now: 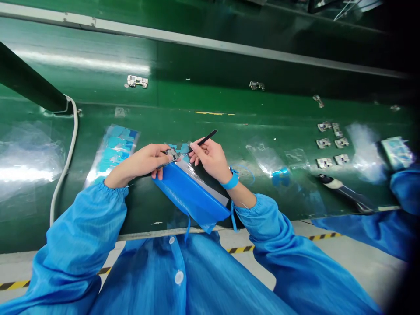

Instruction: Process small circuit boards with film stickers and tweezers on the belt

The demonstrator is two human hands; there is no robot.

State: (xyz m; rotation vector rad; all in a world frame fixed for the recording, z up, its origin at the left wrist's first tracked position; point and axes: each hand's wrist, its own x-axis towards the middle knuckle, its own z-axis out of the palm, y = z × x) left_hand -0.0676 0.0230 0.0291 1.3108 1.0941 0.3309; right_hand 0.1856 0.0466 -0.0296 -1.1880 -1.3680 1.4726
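My left hand pinches a small metal part over the top of a blue pad that lies on the green work surface. My right hand grips black tweezers, their tip touching the small part. A blue wrist strap with a coiled cord circles my right wrist. Both arms wear blue sleeves. A sheet of blue stickers lies just left of my left hand.
Several small metal parts sit in rows at the right, with single ones farther back. Clear plastic bags lie about. A white cable runs down the left. Another person's blue sleeve and a black tool are at the right.
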